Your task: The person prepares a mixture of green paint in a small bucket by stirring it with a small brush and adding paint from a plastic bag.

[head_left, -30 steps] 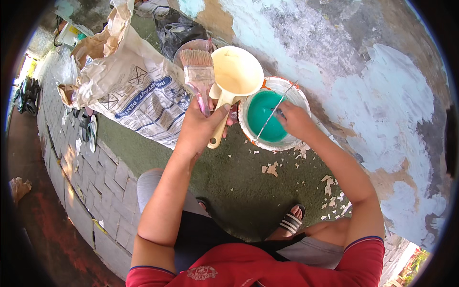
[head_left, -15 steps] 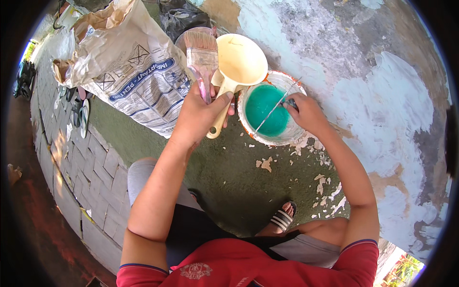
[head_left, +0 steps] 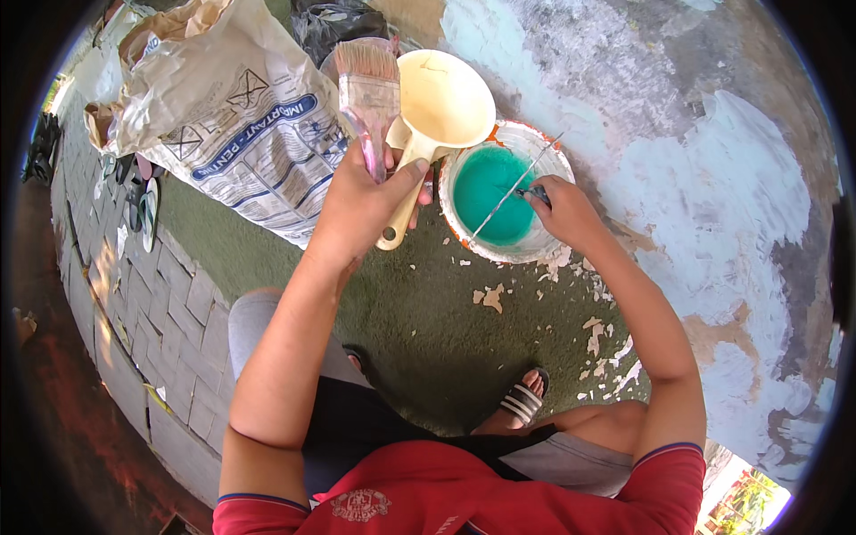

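Note:
My left hand (head_left: 361, 201) is closed round two handles. One belongs to a wide paintbrush (head_left: 367, 94) with worn, pinkish bristles pointing away from me. The other is the handle of a cream plastic dipper (head_left: 448, 98), whose round bowl faces up and looks bare inside. Just right of it stands a white bucket (head_left: 557, 160) with an orange-stained rim, holding green paint (head_left: 490, 201). Fingers closed, my right hand (head_left: 566, 209) is over the bucket's right side. It pinches a dark grip at a thin, speckled bar (head_left: 499, 205) that crosses the opening. Whether the bar is the bucket's own handle I cannot tell.
A large printed paper sack (head_left: 241, 116) stands at the left, with a black plastic bag (head_left: 334, 27) behind it. Patchy pale-blue wall surface (head_left: 713, 187) rises on the right. Paint flakes (head_left: 490, 299) litter the green floor. Sandals (head_left: 147, 214) lie on grey paving.
The view has shifted a little, so the scene sits slightly higher and further left. Both hands keep their holds, and the bar stays across the bucket.

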A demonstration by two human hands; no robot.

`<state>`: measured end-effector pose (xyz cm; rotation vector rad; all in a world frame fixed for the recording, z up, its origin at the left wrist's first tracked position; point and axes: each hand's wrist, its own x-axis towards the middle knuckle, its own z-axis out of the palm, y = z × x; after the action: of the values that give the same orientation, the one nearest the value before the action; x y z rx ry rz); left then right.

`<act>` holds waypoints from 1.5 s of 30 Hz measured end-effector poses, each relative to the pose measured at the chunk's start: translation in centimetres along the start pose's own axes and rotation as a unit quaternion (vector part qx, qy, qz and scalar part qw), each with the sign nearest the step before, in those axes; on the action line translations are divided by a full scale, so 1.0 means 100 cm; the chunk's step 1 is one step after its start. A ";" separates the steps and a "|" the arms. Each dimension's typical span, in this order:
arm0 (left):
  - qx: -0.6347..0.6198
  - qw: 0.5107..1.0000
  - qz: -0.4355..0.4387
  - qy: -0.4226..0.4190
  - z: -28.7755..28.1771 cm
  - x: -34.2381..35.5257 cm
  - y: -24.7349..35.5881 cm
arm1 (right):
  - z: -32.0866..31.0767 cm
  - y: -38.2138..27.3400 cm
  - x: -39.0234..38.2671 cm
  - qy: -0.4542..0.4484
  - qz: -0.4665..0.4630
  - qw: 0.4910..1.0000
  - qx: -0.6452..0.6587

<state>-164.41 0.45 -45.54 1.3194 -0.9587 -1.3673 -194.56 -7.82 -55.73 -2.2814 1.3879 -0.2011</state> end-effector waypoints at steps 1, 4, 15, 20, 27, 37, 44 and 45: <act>-0.002 1.000 -0.003 0.004 0.000 0.000 0.000 | 0.001 -0.001 -0.002 -0.003 0.005 1.000 0.005; -0.008 1.000 -0.005 0.006 -0.001 0.000 -0.002 | -0.003 -0.005 -0.006 -0.018 0.004 0.999 0.032; -0.007 1.000 -0.011 0.006 0.002 0.002 -0.003 | 0.005 -0.004 -0.004 -0.074 0.125 0.985 0.094; -0.004 1.000 -0.014 0.016 0.002 0.002 -0.004 | 0.009 0.006 0.003 -0.075 0.178 0.963 0.189; -0.010 1.000 -0.009 0.016 0.001 0.001 0.000 | -0.023 0.017 0.007 -0.036 0.189 0.957 0.220; -0.016 1.000 -0.002 0.018 -0.001 0.003 -0.005 | -0.048 -0.005 0.008 0.016 0.157 0.966 0.206; -0.023 1.000 -0.005 0.005 -0.001 0.004 -0.003 | -0.028 -0.014 0.001 -0.005 0.092 0.993 0.079; -0.025 1.000 -0.011 0.008 0.000 0.004 -0.003 | -0.022 -0.018 -0.001 -0.018 0.061 0.995 0.078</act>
<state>-164.38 0.10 -45.90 1.3049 -0.8951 -1.3871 -193.97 -7.70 -52.98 -2.0572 1.4349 -0.2195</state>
